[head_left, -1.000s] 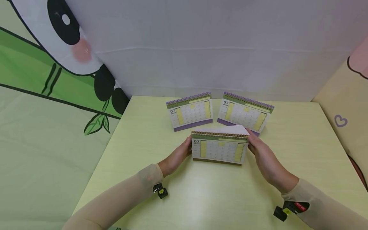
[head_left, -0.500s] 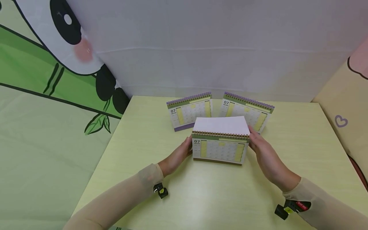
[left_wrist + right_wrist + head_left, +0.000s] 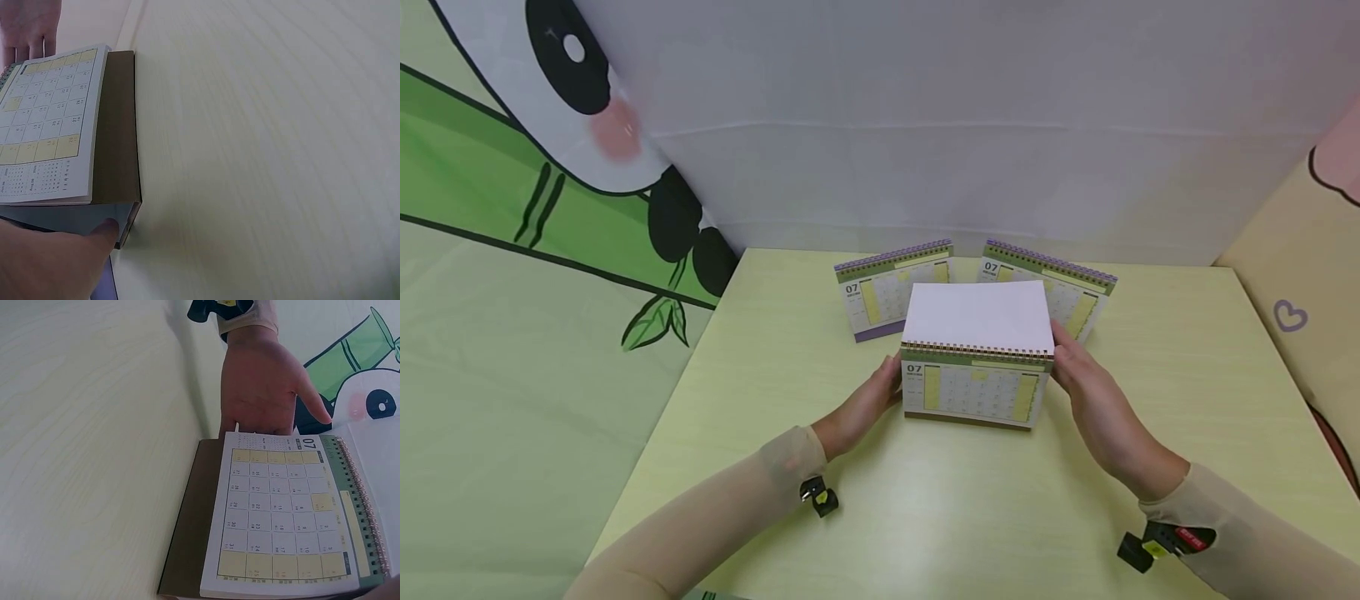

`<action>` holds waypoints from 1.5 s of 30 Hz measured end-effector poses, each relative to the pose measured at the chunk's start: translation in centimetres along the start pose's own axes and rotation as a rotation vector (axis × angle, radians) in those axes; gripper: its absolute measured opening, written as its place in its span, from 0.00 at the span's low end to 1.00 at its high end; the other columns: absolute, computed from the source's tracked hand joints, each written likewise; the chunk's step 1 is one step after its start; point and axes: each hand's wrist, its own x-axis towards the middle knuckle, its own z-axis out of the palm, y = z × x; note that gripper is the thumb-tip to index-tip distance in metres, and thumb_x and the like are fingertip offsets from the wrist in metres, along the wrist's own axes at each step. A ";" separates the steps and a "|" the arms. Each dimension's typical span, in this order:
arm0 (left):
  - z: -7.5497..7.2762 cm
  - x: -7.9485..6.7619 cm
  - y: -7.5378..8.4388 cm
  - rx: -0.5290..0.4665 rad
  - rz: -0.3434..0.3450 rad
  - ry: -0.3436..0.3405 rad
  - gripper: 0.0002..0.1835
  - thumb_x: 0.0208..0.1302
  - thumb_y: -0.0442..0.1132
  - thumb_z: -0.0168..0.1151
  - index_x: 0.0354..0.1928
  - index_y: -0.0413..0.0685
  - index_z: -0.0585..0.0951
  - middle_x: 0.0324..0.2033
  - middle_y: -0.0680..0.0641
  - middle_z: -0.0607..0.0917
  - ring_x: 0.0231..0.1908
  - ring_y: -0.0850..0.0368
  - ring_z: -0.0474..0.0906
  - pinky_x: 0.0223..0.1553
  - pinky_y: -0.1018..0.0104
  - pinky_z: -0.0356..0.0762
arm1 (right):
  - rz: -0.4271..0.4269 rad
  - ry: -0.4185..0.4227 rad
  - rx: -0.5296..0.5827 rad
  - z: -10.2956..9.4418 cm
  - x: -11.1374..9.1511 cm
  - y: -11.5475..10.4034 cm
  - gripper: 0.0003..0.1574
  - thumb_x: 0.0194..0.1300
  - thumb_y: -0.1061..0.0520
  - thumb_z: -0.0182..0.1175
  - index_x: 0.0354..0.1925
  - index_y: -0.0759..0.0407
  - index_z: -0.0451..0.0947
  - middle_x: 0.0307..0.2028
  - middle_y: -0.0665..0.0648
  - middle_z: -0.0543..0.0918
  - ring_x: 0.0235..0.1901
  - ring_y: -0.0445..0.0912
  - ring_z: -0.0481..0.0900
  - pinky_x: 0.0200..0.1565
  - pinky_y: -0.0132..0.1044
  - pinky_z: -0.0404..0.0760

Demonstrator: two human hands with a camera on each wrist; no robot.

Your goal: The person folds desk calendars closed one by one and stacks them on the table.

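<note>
A desk calendar (image 3: pixel 977 392) with gold spiral binding and a brown base stands on the table, its "07" page facing me. Behind the spiral, a blank white sheet (image 3: pixel 979 315) slopes up and back. My left hand (image 3: pixel 861 412) touches the calendar's left end; in the right wrist view the thumb of this left hand (image 3: pixel 262 387) is stretched out and the fingertips are hidden behind the end. On the opposite end lies my right hand (image 3: pixel 1101 408), thumb by the white sheet's edge. The left wrist view shows the right hand's straight fingers (image 3: pixel 28 47), tips hidden.
Two purple-bound desk calendars stand behind, one at the left (image 3: pixel 868 308) and one at the right (image 3: pixel 1086 300), both partly covered by the white sheet. A pale curtain (image 3: pixel 962 183) hangs along the back edge of the table (image 3: pixel 760 333). Printed cloths hang at both sides.
The white sheet behind the spiral has risen and spread from a narrow strip to a broad panel. My right hand has shifted slightly up and right; my left hand keeps its place.
</note>
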 end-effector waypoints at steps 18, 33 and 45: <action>0.0 0.2 -0.1 0.000 0.002 -0.002 0.44 0.95 0.70 0.16 1.00 0.58 0.39 1.00 0.47 0.43 1.00 0.43 0.37 0.99 0.36 0.45 | -0.047 0.028 0.049 0.0 -0.4 0.2 0.47 1.00 0.42 0.39 1.00 0.52 0.33 1.00 0.51 0.35 0.99 0.64 0.31 0.92 0.76 0.20; -0.4 0.5 -0.3 0.011 0.005 -0.004 0.45 0.94 0.68 0.13 0.99 0.52 0.39 0.99 0.42 0.42 0.99 0.39 0.37 0.99 0.35 0.46 | -0.136 0.090 0.056 -0.1 -0.4 0.7 0.44 1.00 0.49 0.40 0.98 0.59 0.40 0.98 0.63 0.47 0.95 0.62 0.44 0.94 0.62 0.34; -0.6 0.3 -0.1 0.034 -0.023 0.002 0.47 0.92 0.74 0.13 1.00 0.57 0.42 1.00 0.47 0.46 0.99 0.43 0.42 0.99 0.38 0.48 | -0.149 0.111 0.080 -0.1 -0.4 0.9 0.43 1.00 0.46 0.40 0.98 0.59 0.42 0.97 0.63 0.48 0.94 0.59 0.47 0.93 0.64 0.34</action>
